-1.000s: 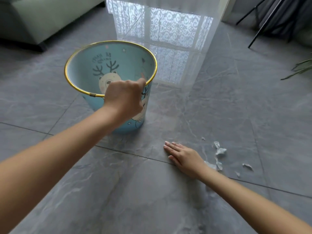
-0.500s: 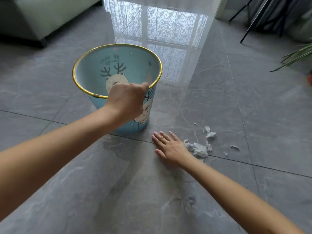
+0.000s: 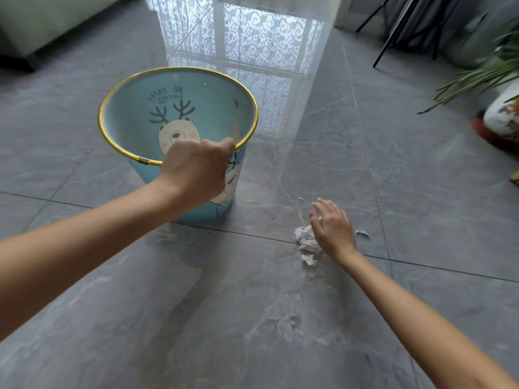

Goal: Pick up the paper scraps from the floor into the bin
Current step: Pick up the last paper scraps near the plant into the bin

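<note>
Two bare hands reach out over a grey tiled floor (image 3: 421, 192). The left hand (image 3: 196, 167) grips the near edge of a light blue bin (image 3: 132, 122), its fingers curled over the gold rim beside a small metal clasp. A reindeer-bear cartoon is printed inside the bin's far wall and again on its outer side. The bin's base rests on the floor just behind a tile joint; whether it is tipped toward the camera I cannot tell.

The right hand (image 3: 332, 228) is low over the floor to the right of the bin, palm down, its fingers (image 3: 323, 209) stretched out loosely and holding nothing. A heap of crumpled white paper scraps (image 3: 307, 244) lies on the floor right against its thumb side, across the tile joint; contact with the hand cannot be told. One small scrap (image 3: 362, 233) lies just right of the hand, and a tiny one (image 3: 300, 198) just beyond the fingertips.

A pale sofa (image 3: 42, 23) sits at far left, a potted plant (image 3: 483, 71) at far right, and dark tripod legs (image 3: 393, 32) stand behind it.
</note>
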`<state>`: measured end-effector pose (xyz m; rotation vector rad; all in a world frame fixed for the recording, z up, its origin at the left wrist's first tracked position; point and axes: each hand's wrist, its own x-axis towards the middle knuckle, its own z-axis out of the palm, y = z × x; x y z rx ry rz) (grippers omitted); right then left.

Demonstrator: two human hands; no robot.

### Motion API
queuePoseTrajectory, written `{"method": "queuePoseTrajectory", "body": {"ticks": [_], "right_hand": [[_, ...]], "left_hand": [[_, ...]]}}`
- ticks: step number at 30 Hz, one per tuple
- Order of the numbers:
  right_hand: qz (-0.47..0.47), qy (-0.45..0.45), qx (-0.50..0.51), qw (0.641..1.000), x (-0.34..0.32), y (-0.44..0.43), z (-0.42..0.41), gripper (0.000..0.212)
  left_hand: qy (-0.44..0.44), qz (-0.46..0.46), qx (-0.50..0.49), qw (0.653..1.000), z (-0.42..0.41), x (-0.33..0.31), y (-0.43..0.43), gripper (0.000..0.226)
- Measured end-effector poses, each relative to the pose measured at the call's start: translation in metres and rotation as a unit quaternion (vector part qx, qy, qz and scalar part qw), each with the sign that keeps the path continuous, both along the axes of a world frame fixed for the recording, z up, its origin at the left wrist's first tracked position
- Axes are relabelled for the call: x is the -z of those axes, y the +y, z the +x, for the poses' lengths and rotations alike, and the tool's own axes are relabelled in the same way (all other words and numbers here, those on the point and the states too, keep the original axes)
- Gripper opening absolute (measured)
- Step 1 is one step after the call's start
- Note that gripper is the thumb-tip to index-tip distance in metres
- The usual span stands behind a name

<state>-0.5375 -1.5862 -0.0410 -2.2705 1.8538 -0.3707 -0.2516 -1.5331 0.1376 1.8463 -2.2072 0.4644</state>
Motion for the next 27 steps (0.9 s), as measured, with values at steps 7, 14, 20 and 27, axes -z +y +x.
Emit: {"method": "queuePoseTrajectory", "body": {"ticks": [7,14,20,27], "right_hand": [[0.203,-0.026,0.005,0.979,0.006,-0.052,0.014,0.049],[0.164,-0.083,-0.119,0.976,0.005,-0.011,0.008,0.042],[0.055,-0.284,0.017,0.957,-0.014,0.03,-0.032,0.042],[0.091,-0.122,0.261,0.953,0.016,0.021,-0.092,0.059]], "left_hand": [[0.019,0.006,0.02,1.0,-0.022,0.0,-0.002,0.017],[0.045,0.004,0.056,0.997,-0.021,0.0,0.003,0.02],[0.027,0.019,0.058,0.998,-0.025,0.001,0.006,0.021],[0.039,0.004,0.055,0.998,-0.029,0.003,0.0,0.01]]}}
